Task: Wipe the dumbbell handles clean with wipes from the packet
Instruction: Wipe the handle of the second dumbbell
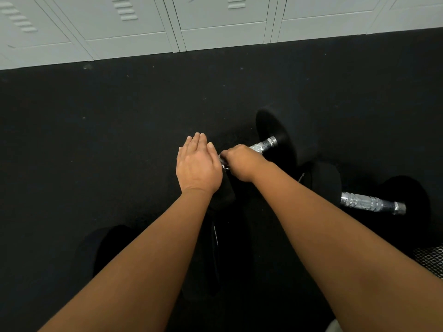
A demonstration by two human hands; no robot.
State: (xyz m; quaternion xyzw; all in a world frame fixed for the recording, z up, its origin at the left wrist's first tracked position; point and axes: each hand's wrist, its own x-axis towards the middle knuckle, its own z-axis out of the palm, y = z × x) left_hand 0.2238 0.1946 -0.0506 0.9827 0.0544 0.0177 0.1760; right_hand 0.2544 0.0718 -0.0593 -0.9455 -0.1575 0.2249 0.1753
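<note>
A black dumbbell lies on the dark floor, its chrome handle (pixel 262 146) running from the far head (pixel 275 135) toward me. My right hand (pixel 242 162) grips the near part of that handle with curled fingers. My left hand (pixel 197 164) lies flat with straight fingers over the dumbbell's near head (pixel 227 190), just left of my right hand. A second dumbbell, with its chrome handle (pixel 371 202) bare, lies to the right. No wipe or packet shows.
Grey metal lockers (pixel 215 22) line the far edge of the black rubber floor (pixel 119 128). A black mesh object (pixel 430 259) pokes in at the right edge. A dark rounded shape (pixel 105 245) sits on the floor at lower left.
</note>
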